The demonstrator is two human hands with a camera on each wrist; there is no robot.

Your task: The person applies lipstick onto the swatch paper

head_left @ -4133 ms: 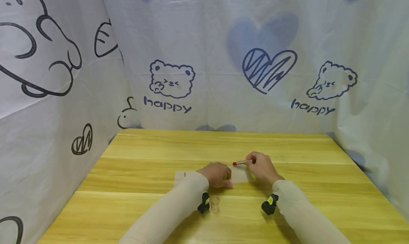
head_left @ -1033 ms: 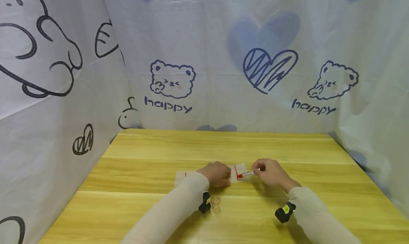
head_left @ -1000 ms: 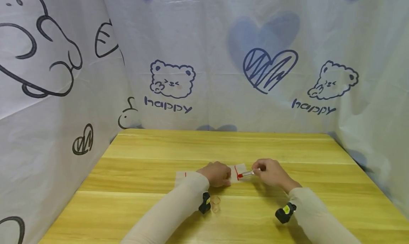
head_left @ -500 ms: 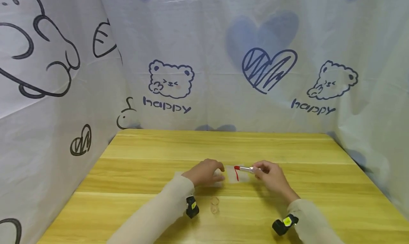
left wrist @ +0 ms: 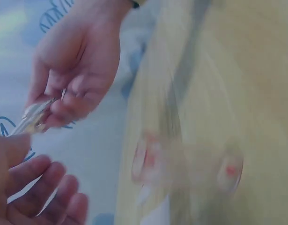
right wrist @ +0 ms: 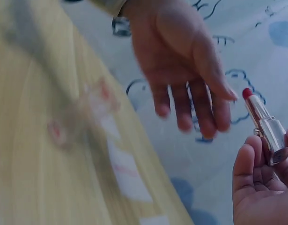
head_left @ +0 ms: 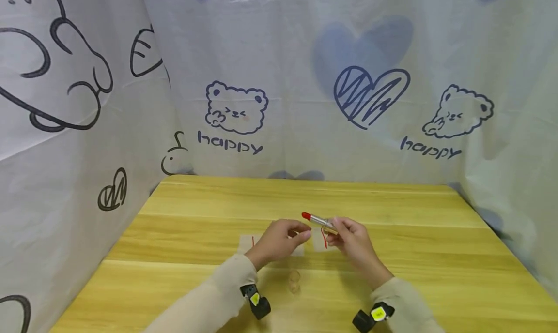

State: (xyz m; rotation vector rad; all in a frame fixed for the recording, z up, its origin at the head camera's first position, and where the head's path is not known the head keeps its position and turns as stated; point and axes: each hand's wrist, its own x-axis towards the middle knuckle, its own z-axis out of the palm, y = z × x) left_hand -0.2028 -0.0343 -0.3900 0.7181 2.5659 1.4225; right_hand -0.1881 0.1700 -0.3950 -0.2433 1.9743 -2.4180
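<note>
My right hand (head_left: 355, 246) grips a lipstick (head_left: 320, 220) in a silver tube, its red tip pointing left and up above the table. Just left of the tip is my left hand (head_left: 279, 238), its fingers loosely bent and nothing between them. The right wrist view shows the lipstick (right wrist: 265, 123) between thumb and fingers, with the left palm (right wrist: 174, 42) facing it across a gap. Beneath the hands lie pale paper pieces: the left paper (head_left: 246, 244) bears a red line, and the right paper (head_left: 318, 240) has a longer red stroke, partly behind my right fingers.
On the wooden table (head_left: 196, 294), nearer than the papers, lies a small clear item (head_left: 294, 281) with two rounded ends, blurred in the wrist views. Printed cloth (head_left: 296, 129) hangs along the table's back and sides.
The left hand has come off the papers. The right hand drew a second red line on the right paper, then raised the lipstick and swung its tip leftward to the left hand.
</note>
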